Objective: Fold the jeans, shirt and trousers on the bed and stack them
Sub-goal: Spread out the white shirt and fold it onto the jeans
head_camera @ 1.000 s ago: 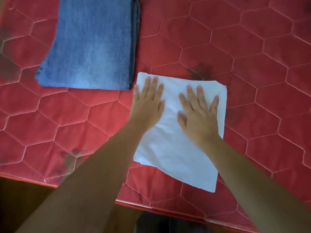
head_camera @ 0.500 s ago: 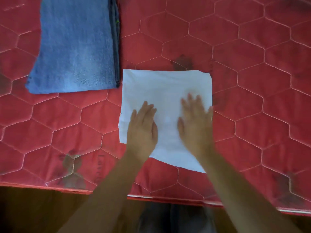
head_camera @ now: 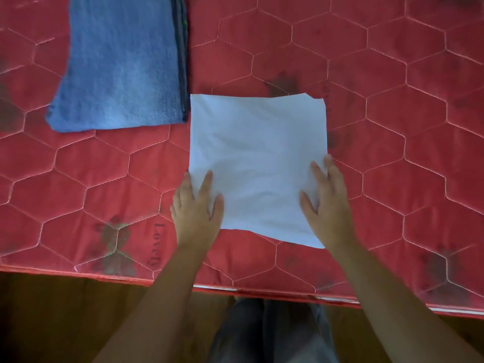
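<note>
A white shirt (head_camera: 258, 153) lies folded into a flat square in the middle of the red quilted bed (head_camera: 392, 127). My left hand (head_camera: 197, 208) rests flat on its near left corner with fingers spread. My right hand (head_camera: 326, 200) lies flat along its near right edge, fingers apart. Neither hand grips the cloth. Folded blue jeans (head_camera: 119, 64) lie at the far left, with a darker folded layer showing along their right edge (head_camera: 182, 61). The jeans' near right corner almost touches the shirt's far left corner.
The bed's near edge (head_camera: 262, 288) runs across the bottom, with a wooden floor (head_camera: 65, 318) below it. My legs in grey trousers (head_camera: 272, 334) stand against the edge. Dark stains mark the cover.
Both hands have slid from the shirt's middle toward me and outward, to its near corners. The view has shifted, so the jeans and shirt sit further right in the frame.
</note>
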